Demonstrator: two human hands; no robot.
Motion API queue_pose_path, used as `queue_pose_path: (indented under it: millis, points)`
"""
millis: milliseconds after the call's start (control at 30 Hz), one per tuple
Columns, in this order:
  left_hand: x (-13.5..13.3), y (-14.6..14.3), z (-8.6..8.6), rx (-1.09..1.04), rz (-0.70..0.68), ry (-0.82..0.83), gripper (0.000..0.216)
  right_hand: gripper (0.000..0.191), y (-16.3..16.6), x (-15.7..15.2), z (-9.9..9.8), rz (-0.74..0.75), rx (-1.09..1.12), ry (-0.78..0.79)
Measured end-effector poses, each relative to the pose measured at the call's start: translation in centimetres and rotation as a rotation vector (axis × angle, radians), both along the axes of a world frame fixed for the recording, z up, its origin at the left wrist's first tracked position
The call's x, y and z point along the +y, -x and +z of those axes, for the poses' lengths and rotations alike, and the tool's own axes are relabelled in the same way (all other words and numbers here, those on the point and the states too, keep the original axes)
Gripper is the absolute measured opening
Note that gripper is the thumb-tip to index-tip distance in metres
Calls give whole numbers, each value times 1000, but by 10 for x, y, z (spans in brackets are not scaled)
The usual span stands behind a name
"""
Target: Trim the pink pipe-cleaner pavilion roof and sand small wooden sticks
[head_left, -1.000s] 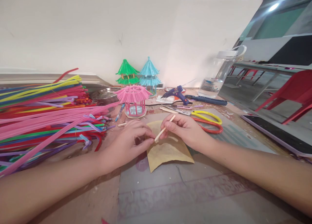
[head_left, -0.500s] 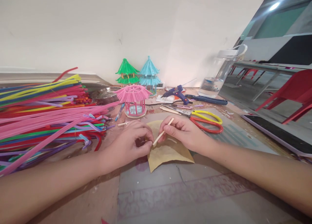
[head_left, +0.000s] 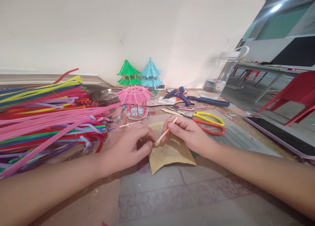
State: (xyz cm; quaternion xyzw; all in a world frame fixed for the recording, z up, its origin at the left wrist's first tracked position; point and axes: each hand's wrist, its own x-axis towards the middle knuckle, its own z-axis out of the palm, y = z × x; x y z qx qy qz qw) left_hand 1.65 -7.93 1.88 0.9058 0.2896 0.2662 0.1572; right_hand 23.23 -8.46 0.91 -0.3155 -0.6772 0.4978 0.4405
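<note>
A right hand [head_left: 187, 134] pinches a thin, pale wooden stick [head_left: 165, 133], thumb and fingers closed on its upper half. The stick is straight and smooth, and its long axis runs on a diagonal. The top end points up, away from the person and to the right, clear of the knuckles. The bottom end slants down to the left.

At that lower tip the left hand [head_left: 128, 147] meets it, thumb and forefinger drawn together on the tip. Whether they also hold something smaller there cannot be told.

Directly beneath the grip lies a flat card [head_left: 172, 154], tan and matte, with curved edges. It rests on a worn, scratched table [head_left: 184, 193] dotted with small scraps.

Left of the grip, past the left wrist, lies a thick heap of long plastic straws [head_left: 44, 121], glossy pink, red, yellow, green and purple, some with bent necks.

Just beyond the grip stands a small pink pavilion [head_left: 135, 99] with a ribbed, fanned roof on thin posts. Behind it, near the wall, stand a green pavilion [head_left: 128, 72] and a blue pavilion [head_left: 150, 71], both with pointed roofs.

Beyond the right hand and to its right lie scissors [head_left: 209, 122] with yellow and red loop handles. Farther back lie a blue glue gun [head_left: 178, 94] and a clear bottle [head_left: 221, 75].
</note>
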Motion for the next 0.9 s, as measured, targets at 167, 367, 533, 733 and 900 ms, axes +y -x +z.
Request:
queue_pose_path:
  millis: [167, 367, 533, 733, 900]
  points:
    - [1, -1, -2, 159, 20, -10, 34, 41, -6, 6, -2, -263, -292, -304]
    - [2, -1, -5, 228, 34, 27, 43, 29, -6, 2, -1, -104, -479, -437]
    - [4, -1, -6, 215, 17, 13, 39, 27, -6, 8, -1, -51, -536, -512]
    - [7, 0, -7, 204, 20, 4, 35, 27, -12, 18, -3, -229, -704, -732]
    - [6, 0, -6, 184, 12, 9, 36, 29, -8, 14, -4, -94, -606, -636]
